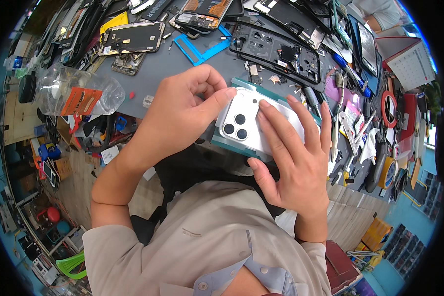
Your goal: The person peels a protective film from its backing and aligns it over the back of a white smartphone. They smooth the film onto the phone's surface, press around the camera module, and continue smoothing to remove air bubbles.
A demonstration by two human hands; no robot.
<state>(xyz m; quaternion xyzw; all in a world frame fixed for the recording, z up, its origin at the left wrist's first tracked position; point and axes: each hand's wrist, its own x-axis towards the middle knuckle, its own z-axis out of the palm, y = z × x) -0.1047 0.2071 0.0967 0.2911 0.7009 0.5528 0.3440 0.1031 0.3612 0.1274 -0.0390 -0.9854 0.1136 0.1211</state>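
A white smartphone [241, 106] lies back side up at the front edge of the table, its three dark camera lenses toward the left. Beneath it sits a flat teal-edged pad [232, 147]. My right hand [293, 163] rests across the phone's back with fingers spread, the fingertips near the far edge and the thumb by the near edge. At the phone's far left corner is my left hand [190, 98], fingers curled and the thumb tip touching the corner. Whatever those curled fingers pinch, if anything, is too small or hidden to make out.
Dismantled phone parts [133, 38] and a blue plastic frame [202, 52] cover the far side. A clear bottle [79, 91] lies at the left. A black phone housing [276, 52] lies beyond the phone. Tools such as tweezers [348, 130] and tape rolls [388, 172] crowd the right.
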